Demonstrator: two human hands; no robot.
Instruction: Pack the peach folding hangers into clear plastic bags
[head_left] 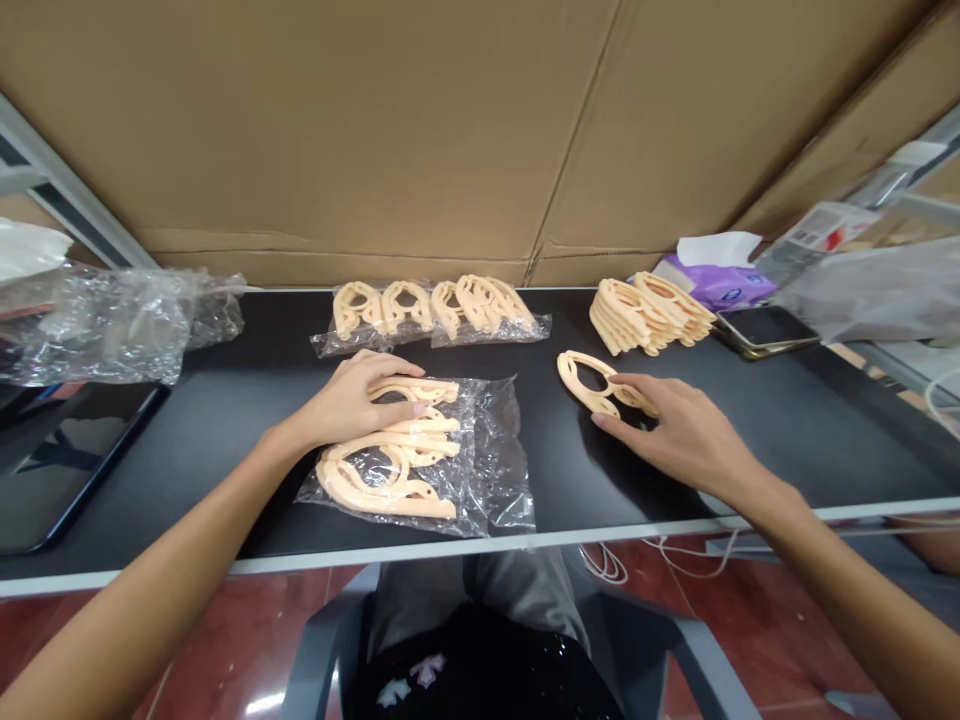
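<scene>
Before me lies a clear plastic bag (499,455) with cream-coloured plastic folding hangers (390,500) inside, folded up. My left hand (360,398) is on the upper part of this bag, its thumb and fingers closed around one of the hangers. To the right, my right hand (675,430) pinches a single folded hanger (581,385) between thumb and fingers, just over the table. Behind it stands a loose pile of similar folded hangers (645,315). More bagged hangers (382,310) lie along the back of the table.
The black table (555,480) has a light front edge and cardboard behind it. At left are a dark tablet (75,460) and crumpled clear bags (112,320). A purple tissue pack (716,280) and a phone (765,328) lie at right.
</scene>
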